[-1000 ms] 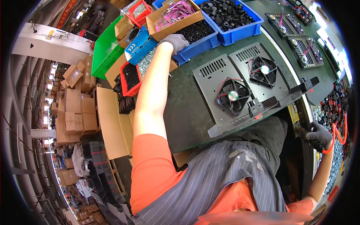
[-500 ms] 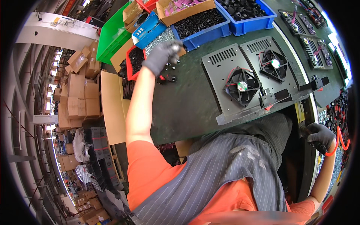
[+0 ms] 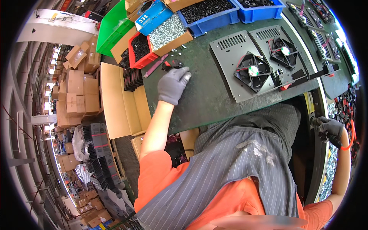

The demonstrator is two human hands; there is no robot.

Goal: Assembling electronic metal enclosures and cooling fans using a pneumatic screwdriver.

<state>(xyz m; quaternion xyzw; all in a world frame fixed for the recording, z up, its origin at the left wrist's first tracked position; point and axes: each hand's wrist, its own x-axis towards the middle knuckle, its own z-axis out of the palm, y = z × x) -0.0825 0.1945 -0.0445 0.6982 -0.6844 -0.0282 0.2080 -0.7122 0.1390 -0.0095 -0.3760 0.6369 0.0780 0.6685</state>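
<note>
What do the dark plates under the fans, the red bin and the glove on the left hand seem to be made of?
The plates look like sheet metal with a matt dark coating: thin, flat, with punched vent slots. The red bin looks like moulded plastic, with a smooth, evenly coloured rim. The glove on the left hand looks like grey knitted fabric, soft and close-fitting; whether its palm is coated cannot be seen.
</note>
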